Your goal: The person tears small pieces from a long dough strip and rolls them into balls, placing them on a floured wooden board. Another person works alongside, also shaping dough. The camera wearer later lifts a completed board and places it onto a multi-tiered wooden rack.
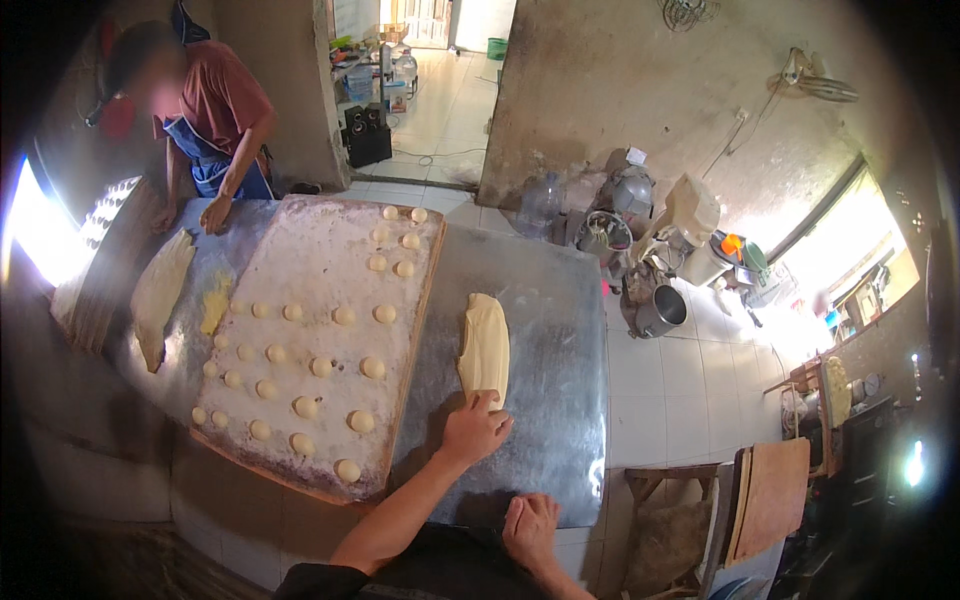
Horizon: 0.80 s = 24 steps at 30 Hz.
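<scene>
Under left fingers (487, 397), one dough log (484, 341).

Daylight glares, blown out, from a window (42, 230) left of the table (550, 400) and an opening (835, 270) right of it; the doorway (455, 80) beyond is bright. Dough (486, 345) on the table is softly lit; well outside, the view bends and blackens.

The dough log (484, 345) is looking creamy yellow. The metal tabletop (556, 385) is shining grey. The co-worker's apron (206, 168) is showing blue.
</scene>
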{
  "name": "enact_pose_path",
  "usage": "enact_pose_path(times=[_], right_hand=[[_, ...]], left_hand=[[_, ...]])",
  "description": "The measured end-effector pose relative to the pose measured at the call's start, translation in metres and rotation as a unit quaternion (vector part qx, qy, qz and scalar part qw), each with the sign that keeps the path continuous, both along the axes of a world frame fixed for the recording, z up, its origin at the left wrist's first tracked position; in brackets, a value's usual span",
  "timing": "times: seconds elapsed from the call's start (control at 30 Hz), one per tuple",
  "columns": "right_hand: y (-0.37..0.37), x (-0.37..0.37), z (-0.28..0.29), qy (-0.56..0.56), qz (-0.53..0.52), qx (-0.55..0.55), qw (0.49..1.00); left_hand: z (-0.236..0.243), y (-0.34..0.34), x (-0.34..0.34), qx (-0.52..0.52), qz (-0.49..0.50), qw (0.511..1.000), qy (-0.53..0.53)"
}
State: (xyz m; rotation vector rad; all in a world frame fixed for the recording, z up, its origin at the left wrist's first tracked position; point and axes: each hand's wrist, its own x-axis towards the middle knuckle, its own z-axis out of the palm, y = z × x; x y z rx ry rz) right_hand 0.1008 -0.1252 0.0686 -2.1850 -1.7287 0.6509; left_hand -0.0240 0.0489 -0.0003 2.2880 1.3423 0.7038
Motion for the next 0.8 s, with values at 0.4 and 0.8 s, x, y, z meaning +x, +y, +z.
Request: enact_pose_path(times=[0.4, 0.8], right_hand=[[-0.017, 0.093, -0.071, 0.015, 0.16, 0.17, 0.972], [0.072, 0.008, 0.03, 0.286, -0.14, 0.143, 0.937]], left_hand=[[0.088, -0.076, -0.028, -0.099, 0.002, 0.983, -0.154], [0.097, -0.061, 0.014, -0.319, -0.008, 0.925, -0.206]])
